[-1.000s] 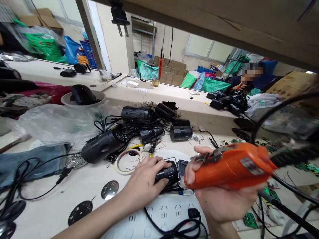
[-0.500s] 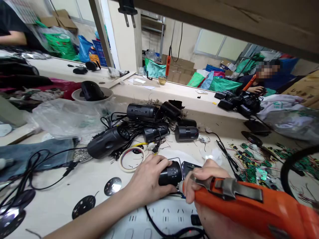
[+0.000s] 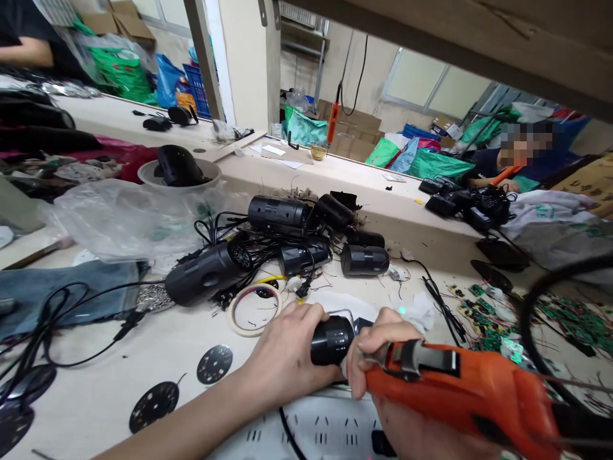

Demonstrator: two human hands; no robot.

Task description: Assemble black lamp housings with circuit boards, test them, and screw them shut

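My left hand [image 3: 290,351] is closed around a short black cylindrical housing [image 3: 331,340] on the worktable. In my right hand [image 3: 378,348] is an orange electric screwdriver [image 3: 460,383] with a metal lever along its body. Its nose meets the right end of the housing, but my fingers hide the exact contact point. A bent metal wire [image 3: 345,313] shows just behind the housing. Close to my left hand lies a roll of masking tape [image 3: 234,319]. Below both hands is a white power strip [image 3: 316,425] with a black cable across it.
Several black housings with tangled cables, among them a large one [image 3: 205,275], lie beyond my hands. Green circuit boards [image 3: 565,319] spread at right, near a curved black cable [image 3: 527,313]. Black perforated discs [image 3: 214,364] lie at left. A shelf beam [image 3: 431,45] hangs overhead. Another person sits far right.
The screwdriver's rear end has swung left, and my right hand has shifted slightly left. My left hand still grips the housing. The camera view has turned a little.
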